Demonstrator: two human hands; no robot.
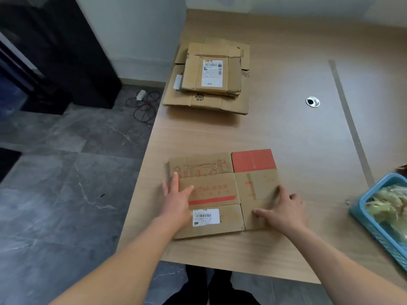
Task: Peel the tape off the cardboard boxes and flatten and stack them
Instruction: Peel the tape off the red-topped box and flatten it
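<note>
Left hand: my left hand (177, 200) lies palm down on the left part of the flattened box. The fingers are straight and a little spread, pressing flat and curled round nothing. The fingertips reach the crease below the flap with the line drawing.
Right hand: my right hand (284, 211) rests on the right part of the same box, fingers loosely spread on the cardboard and holding nothing. The thumb points left across the near flap.
Box: the flattened box (220, 194) lies flat on the table under my 2 hands. Its printed panel with the red stripe is between my left fingers and my right fingers.
Red flap: 1 red flap (253, 160) sits just beyond my right fingertips, on the box's far edge.
Label: a white barcode label (206, 217) is just right of my left palm, on the near flap.
Stack: the pile of flattened boxes (211, 102) lies well beyond my left fingertips. The top 1 bears a white shipping label.
Basket: a blue basket (370, 225) stands well to the right of my right fingers, holding pale crumpled stuff (387, 203) that is too blurred to name.
Table: the light wood table (286, 133) has a round metal hole (312, 101) far beyond my right fingertips.
Floor: cables (145, 106) lie on the grey floor, far off to the left beyond my left fingers.
</note>
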